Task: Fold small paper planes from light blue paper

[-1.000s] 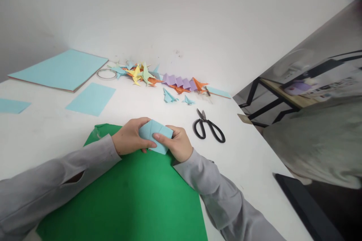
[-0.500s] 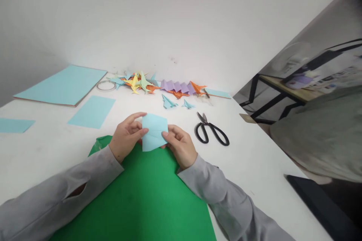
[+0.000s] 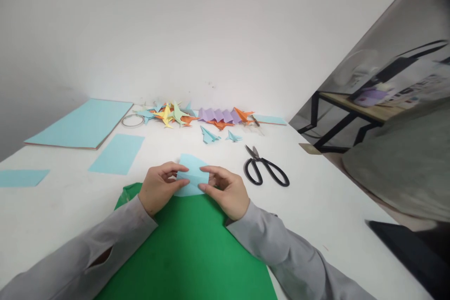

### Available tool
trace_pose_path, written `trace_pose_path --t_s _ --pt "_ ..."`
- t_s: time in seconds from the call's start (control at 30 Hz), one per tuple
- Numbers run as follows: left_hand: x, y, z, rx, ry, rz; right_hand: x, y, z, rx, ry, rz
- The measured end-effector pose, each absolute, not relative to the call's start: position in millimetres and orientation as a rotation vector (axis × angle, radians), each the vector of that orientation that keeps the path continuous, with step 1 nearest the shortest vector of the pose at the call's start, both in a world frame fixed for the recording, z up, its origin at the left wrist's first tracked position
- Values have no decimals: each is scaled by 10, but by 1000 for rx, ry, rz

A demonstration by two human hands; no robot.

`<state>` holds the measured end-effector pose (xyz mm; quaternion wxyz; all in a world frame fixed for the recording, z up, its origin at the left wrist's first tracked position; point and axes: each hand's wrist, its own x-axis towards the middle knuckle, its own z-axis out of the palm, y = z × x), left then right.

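A small light blue paper square (image 3: 192, 176) with crease lines is held up over the far edge of a green sheet (image 3: 190, 243). My left hand (image 3: 162, 186) pinches its left side between thumb and index finger. On the right side, my right hand (image 3: 227, 190) grips the paper the same way, thumb below and index finger above. The other fingers of both hands are partly hidden behind it. Black-handled scissors (image 3: 260, 161) lie half open to the right of my right hand.
Folded colourful paper figures (image 3: 172, 113) and a pleated purple strip (image 3: 218, 115) lie along the wall. Two small blue folded pieces (image 3: 210, 136) sit before them. Blue sheets (image 3: 117, 153), a larger stack (image 3: 80, 123) and a tape ring (image 3: 132, 121) are at left. A person's clothing (image 3: 404, 164) shows at right.
The blue paper is now tilted back, and my index fingers have come over its front face from the edges. The hands sit slightly lower in view, and the camera view has shifted a little.
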<state>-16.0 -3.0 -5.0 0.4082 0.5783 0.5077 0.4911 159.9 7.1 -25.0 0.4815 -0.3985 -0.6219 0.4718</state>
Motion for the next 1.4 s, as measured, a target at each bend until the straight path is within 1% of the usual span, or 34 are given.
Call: trace_pose_path --t_s 0.27,0.5,0.63,0.8,1.03,1.13,1.2,1.33,1.4 --pt "-143 -25 -75 1636 1288 1346 1622 80 -231 -924 -1658 800" --pt "-162 -15 -98 1833 1260 1334 1633 64 -212 -858 -1770 575" --pt "-168 -23 -95 1955 1271 1328 1637 62 -199 -830 -1808 485" --pt "-174 -19 -108 2042 1263 1337 1635 56 -190 -833 -1813 459" --pt "-166 -38 -66 1968 1238 1411 1631 47 -162 -861 -1767 479" --pt "-173 -32 -55 1840 1206 1357 1630 65 -172 -865 -1700 505" --pt "-177 -20 -53 1717 1187 1297 1629 73 -187 -874 -1651 624" --pt "-168 -3 -50 1415 1166 1222 1615 67 -202 -1006 -1477 1029" --pt "-159 -6 -53 1269 1157 1184 1607 67 -199 -1050 -1399 1149"
